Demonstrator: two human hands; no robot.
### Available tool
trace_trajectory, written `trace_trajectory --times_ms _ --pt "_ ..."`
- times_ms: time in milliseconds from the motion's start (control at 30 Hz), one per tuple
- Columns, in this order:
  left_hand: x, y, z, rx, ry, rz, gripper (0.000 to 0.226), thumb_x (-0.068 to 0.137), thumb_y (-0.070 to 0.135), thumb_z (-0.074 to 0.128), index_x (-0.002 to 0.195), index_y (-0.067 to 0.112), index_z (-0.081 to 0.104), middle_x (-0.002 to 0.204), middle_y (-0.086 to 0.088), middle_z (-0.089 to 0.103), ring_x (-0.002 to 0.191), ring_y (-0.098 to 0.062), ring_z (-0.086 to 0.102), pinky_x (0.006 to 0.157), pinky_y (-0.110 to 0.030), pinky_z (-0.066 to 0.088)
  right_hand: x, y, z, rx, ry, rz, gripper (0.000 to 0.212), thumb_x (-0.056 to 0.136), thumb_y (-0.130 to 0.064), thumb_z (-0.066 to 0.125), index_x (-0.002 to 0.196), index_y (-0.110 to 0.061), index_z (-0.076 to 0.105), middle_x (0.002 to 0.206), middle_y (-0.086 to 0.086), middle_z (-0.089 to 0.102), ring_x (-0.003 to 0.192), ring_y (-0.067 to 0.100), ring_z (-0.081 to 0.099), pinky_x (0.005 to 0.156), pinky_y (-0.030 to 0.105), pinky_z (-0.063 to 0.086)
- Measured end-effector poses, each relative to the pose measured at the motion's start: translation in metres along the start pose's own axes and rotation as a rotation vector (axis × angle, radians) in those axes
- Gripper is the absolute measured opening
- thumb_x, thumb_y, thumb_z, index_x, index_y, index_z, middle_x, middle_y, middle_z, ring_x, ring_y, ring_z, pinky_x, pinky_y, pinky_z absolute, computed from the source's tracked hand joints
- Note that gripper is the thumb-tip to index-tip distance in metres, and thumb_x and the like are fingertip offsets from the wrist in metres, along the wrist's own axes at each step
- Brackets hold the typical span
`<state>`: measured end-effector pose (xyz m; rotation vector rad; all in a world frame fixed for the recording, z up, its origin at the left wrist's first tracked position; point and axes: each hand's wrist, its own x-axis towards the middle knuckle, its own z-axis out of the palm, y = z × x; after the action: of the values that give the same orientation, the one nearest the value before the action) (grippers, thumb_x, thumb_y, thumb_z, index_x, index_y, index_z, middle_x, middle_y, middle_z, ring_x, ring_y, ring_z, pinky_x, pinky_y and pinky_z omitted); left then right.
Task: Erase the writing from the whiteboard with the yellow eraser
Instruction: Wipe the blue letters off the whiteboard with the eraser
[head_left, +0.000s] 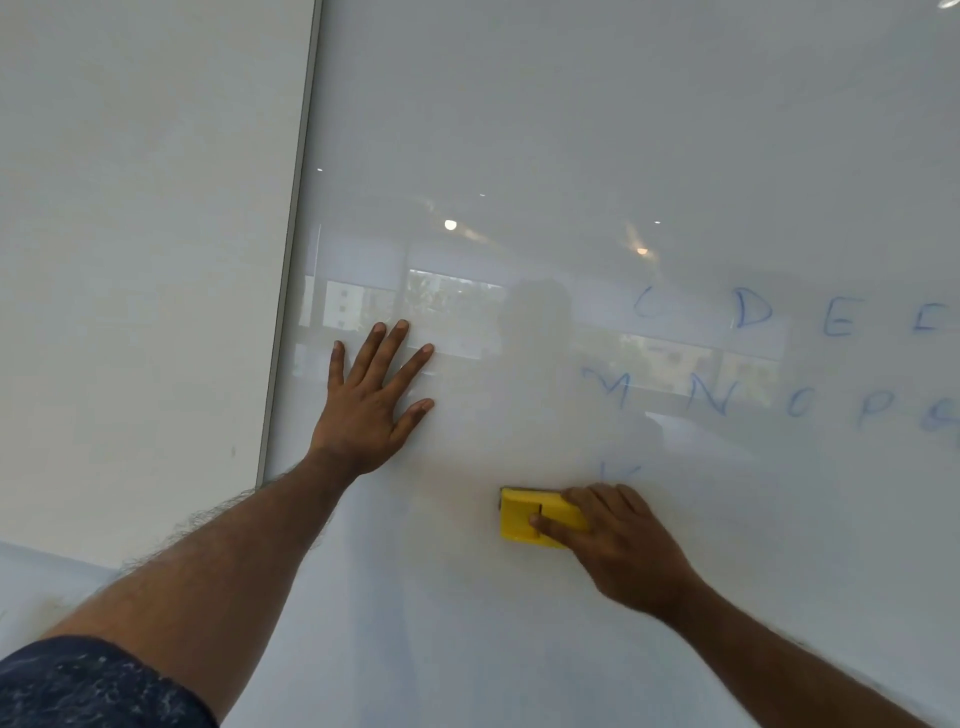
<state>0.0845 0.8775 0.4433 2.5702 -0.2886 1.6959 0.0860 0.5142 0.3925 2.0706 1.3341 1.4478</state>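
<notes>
**Q:** What are the hands doing?

**A:** The right hand (618, 545) grips a yellow eraser (530, 519), thumb along its near face and fingers curled over its top edge, and presses it flat against the whiteboard (571, 130). The left hand (369, 405) holds nothing. It lies palm-down on the board with all five fingers spread wide.

**Q:** Where is the left hand, taking the eraser as the reference?

**A:** Up and to the left of the eraser, well apart from it, near the board's metal frame edge (296, 228). Its bare forearm runs down and left from there to a dark blue speckled sleeve (88, 686) at the bottom corner.

**Q:** Is there writing left?

**A:** Yes, in faint blue marker. Just above the eraser's right end, partly behind the knuckles, sits a fragment of a letter (618, 470), perhaps a K. Further up and to the right runs a row of letters (779, 400) reading M, N, O, P, with one more cut off at the picture's edge. Above that, a higher row (789, 314) shows a partly wiped C, then D, E and another cut-off letter.

**Q:** And around the eraser itself?

**A:** The board to the left of and below the eraser is bare and glossy, reflecting windows and ceiling lights. Beyond the frame, far left of the eraser, is a plain off-white wall (130, 260).
</notes>
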Motion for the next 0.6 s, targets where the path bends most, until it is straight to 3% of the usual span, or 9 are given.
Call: trace_trajectory --times_ms 233,367,467,600 --pt "-0.001 0.005 -0.003 -0.005 -0.023 -0.035 0.063 0.101 0.058 0.027 0.159 0.038 0.014 0.17 0.002 0.002 0.157 -0.019 -0.005 0.121 -0.064 0.004 0.051 0.047 -0.042 -0.003 0.137 0.381 0.057 0.079 -0.022 0.065 0.133 -0.033 0.053 0.118 0.012 0.057 0.098 0.035 0.052 0.081 0.041 0.035" --pt "-0.002 0.009 -0.006 -0.016 -0.049 -0.06 0.063 0.1 0.058 0.027 0.159 0.039 0.013 0.17 0.004 0.0 0.157 -0.018 -0.006 0.121 -0.065 0.003 0.024 0.0 -0.014 0.065 0.089 0.235 0.055 0.077 -0.018 0.072 0.129 -0.028 0.059 0.114 0.017 0.061 0.096 0.037 0.058 0.081 0.041 0.041" --pt "-0.004 0.008 -0.006 -0.005 -0.054 -0.055 0.064 0.099 0.06 0.025 0.159 0.038 0.012 0.17 0.003 0.0 0.157 -0.02 -0.006 0.12 -0.067 0.005 -0.014 -0.02 0.004 0.046 -0.026 0.086 0.062 0.078 -0.013 0.069 0.135 -0.032 0.052 0.115 0.014 0.061 0.095 0.034 0.058 0.081 0.04 0.038" --pt "-0.002 0.009 -0.011 0.03 -0.049 -0.038 0.066 0.099 0.061 0.023 0.159 0.035 0.015 0.17 -0.001 0.004 0.157 -0.023 -0.001 0.119 -0.068 0.01 -0.009 0.025 -0.022 -0.049 -0.019 0.048 0.056 0.082 -0.012 0.057 0.134 -0.032 0.051 0.117 0.016 0.062 0.098 0.034 0.058 0.082 0.04 0.036"
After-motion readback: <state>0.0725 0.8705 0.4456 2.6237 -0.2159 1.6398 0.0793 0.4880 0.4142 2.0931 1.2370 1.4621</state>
